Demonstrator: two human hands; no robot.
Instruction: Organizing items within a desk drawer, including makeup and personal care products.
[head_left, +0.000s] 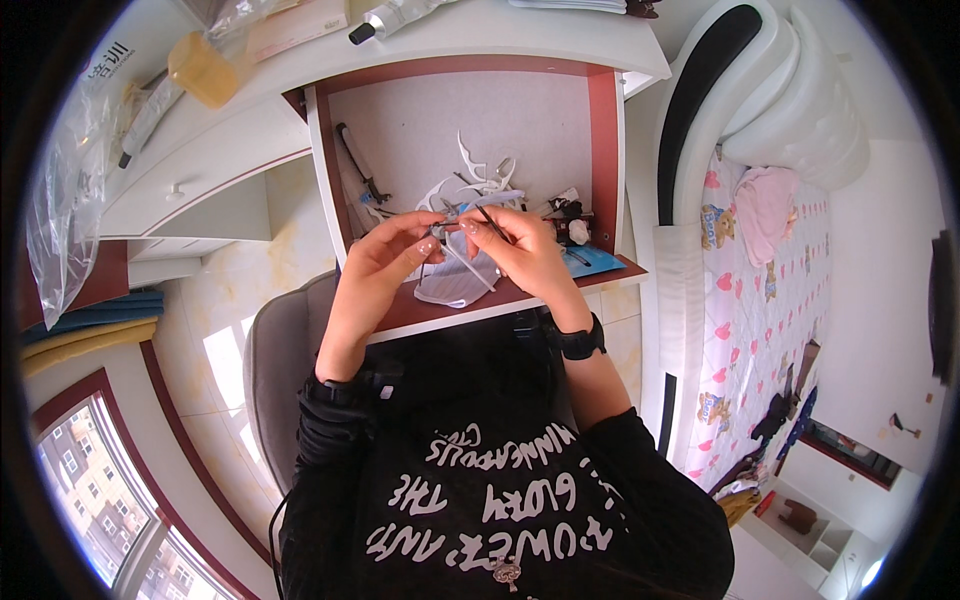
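Above the front of an open drawer (619, 150), my left hand (382, 259) and my right hand (525, 251) meet at the fingertips. Between them they pinch a small dark, thin item, too small to name; a dark thin rod slants up from the right fingers. A white strip hangs just below the fingers. Beneath lies a pale grey-white striped piece (461, 281), partly hidden by the hands, at the drawer's front edge. White claw-shaped plastic pieces (491, 176) lie behind the hands inside the drawer.
A black-and-white wand-like tool (356, 157) lies at the drawer's left, with a blue packet (596, 261) at its front right. On the desk are a tube (390, 19), a yellow container (202, 69) and plastic bags (67, 202). A grey chair (289, 375) stands left, a bed (765, 300) right.
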